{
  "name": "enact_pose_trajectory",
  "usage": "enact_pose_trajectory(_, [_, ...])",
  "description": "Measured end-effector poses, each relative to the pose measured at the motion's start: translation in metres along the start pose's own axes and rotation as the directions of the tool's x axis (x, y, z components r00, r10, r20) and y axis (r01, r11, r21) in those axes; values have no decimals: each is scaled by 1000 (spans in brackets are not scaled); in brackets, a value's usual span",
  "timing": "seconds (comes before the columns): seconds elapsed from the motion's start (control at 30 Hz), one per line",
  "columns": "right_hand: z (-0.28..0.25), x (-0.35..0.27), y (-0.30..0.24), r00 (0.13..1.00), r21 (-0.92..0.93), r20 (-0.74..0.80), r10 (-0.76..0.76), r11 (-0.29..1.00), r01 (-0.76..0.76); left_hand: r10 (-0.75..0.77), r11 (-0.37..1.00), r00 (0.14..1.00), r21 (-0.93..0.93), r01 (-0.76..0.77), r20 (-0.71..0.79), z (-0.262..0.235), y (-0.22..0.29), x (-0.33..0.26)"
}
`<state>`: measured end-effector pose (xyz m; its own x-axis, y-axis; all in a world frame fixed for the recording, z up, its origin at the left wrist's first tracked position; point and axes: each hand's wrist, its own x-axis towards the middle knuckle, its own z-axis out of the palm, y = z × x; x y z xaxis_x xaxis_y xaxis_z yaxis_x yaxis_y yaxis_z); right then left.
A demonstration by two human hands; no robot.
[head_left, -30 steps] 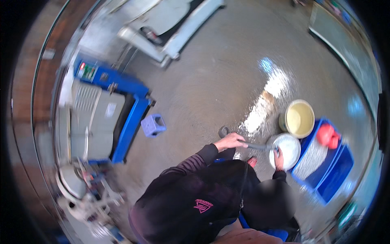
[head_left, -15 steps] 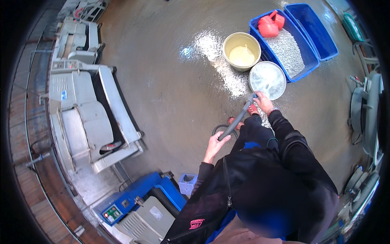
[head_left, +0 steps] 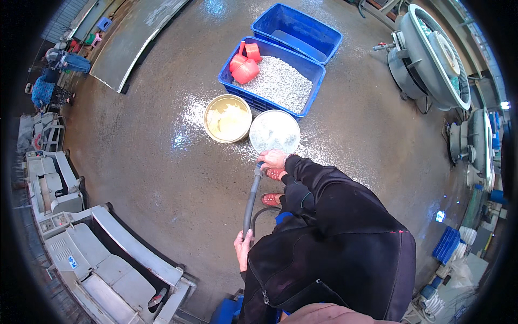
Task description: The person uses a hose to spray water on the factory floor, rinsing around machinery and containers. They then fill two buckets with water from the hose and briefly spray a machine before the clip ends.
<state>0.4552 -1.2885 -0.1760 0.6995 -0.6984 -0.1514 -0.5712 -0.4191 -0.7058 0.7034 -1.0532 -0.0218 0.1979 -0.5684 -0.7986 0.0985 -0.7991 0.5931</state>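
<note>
A grey hose (head_left: 250,202) runs between my two hands. My right hand (head_left: 273,158) is closed round its far end, by a blue fitting, close to the near rim of a white bucket (head_left: 263,149). Lower down, my left hand (head_left: 242,248) wraps the hose near my body. That bucket holds something pale and cloudy. Touching it on the left stands a cream bucket (head_left: 208,130) with yellowish contents. Just beyond, a blue bin (head_left: 309,106) holds small grey-white pieces, with red scoops (head_left: 246,70) lying on them at the left end.
Behind the first bin sits a second blue bin (head_left: 330,39). Grey machines (head_left: 97,259) line the left side. Large round tubs (head_left: 418,59) stand at the right. Two people (head_left: 51,89) are at the far left. The brown floor (head_left: 156,216) is wet.
The view has turned, so the buckets and bins appear farther left and the round tubs show more fully. Both hands still grip the hose, which now points more steeply away from me.
</note>
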Motion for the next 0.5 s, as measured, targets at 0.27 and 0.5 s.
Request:
enact_pose_trajectory(0.27, [-18,29,-3,991,-194,122,55,980,-30,60,987,996,152,-50,-61,17,49,-31])
enact_pose_trajectory(0.5, [-23,111,-18,918,-410,156,365,869,-276,459,887,871,149,-437,-177,49,38,-46])
